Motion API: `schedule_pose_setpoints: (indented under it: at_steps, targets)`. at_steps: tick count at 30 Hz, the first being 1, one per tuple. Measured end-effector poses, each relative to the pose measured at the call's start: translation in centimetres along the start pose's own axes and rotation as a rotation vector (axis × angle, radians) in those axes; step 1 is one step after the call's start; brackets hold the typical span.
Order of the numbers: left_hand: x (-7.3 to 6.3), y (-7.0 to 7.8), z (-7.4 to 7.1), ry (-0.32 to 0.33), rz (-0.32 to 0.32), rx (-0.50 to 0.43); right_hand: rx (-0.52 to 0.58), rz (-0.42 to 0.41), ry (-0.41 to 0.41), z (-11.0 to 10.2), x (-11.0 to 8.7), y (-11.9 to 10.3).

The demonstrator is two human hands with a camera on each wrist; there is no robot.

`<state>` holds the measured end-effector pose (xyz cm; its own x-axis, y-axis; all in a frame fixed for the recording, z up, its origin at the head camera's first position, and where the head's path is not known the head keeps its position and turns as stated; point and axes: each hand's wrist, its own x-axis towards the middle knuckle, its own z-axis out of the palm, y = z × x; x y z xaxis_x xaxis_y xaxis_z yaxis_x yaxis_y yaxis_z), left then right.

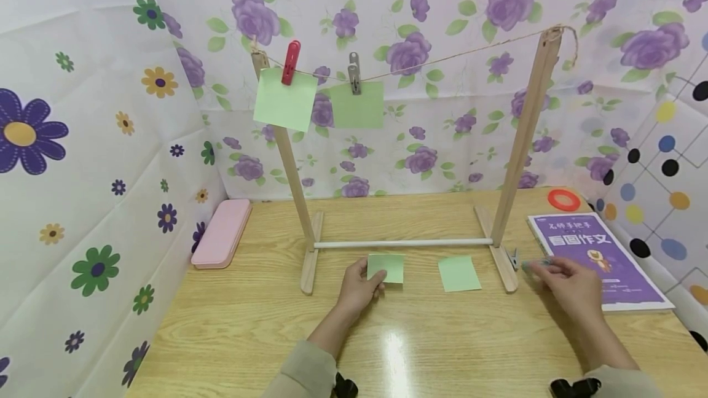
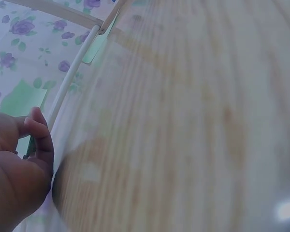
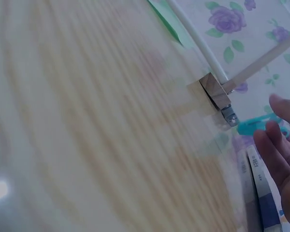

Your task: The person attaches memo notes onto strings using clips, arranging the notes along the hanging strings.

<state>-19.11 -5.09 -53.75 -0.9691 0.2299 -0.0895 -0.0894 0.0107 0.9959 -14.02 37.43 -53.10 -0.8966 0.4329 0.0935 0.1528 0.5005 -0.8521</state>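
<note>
My left hand (image 1: pixel 358 287) pinches a green paper note (image 1: pixel 389 266) between thumb and fingers, in front of the wooden stand's white crossbar (image 1: pixel 404 243). In the left wrist view the same note (image 2: pixel 21 99) shows behind the curled fingers. On the right, my right hand (image 1: pixel 575 287) holds a teal clothespin (image 3: pixel 251 125) with its fingertips, close to the book. Just left of it, a grey clothespin (image 1: pixel 514 258) lies by the stand's right foot (image 1: pixel 504 270). Another green note (image 1: pixel 460 274) lies on the table between my hands.
A twine line (image 1: pixel 448 57) spans the wooden posts. From it hang two green notes, under a red clothespin (image 1: pixel 291 63) and a grey one (image 1: pixel 354 72). A pink case (image 1: pixel 222 232) lies left; a purple book (image 1: pixel 603 250) and an orange-red ring (image 1: pixel 563 199) lie right.
</note>
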Motion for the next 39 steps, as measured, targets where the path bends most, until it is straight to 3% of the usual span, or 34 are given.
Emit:
schedule_pose_setpoints:
  at_steps: [5, 13, 16, 21, 23, 29, 31, 36, 39]
  targets:
    - [0.1, -0.1, 0.0, 0.002, -0.009, -0.016, 0.068, 0.056, -0.082, 0.3, 0.0, 0.2]
    - [0.0, -0.4, 0.1, 0.019, -0.026, -0.014, 0.324, 0.176, -0.21, 0.3, 0.7, 0.8]
    - [-0.1, -0.4, 0.2, 0.044, -0.037, 0.001, 0.299, 0.19, -0.239, 0.3, 0.7, 1.0]
    - [-0.2, -0.5, 0.3, 0.064, -0.052, 0.012, 0.143, 0.161, -0.217, 0.6, 0.5, 0.9]
    - [-0.1, -0.5, 0.3, 0.065, -0.055, 0.012, 0.079, 0.152, -0.182, 0.8, 0.6, 0.7]
    - [0.1, -0.4, 0.2, 0.066, -0.048, 0.009, 0.062, 0.128, -0.053, 1.1, 1.0, 0.0]
    - [0.1, -0.4, 0.1, 0.066, -0.048, 0.006, 0.18, 0.142, -0.072, 1.1, 1.1, -0.1]
    - [0.1, -0.3, 0.1, 0.053, -0.054, -0.002, 0.687, 0.241, -0.154, 0.6, 1.0, 0.3]
    - [0.0, -0.2, 0.2, 0.047, -0.052, -0.009, 0.857, 0.27, -0.121, 0.4, 0.9, 0.4]
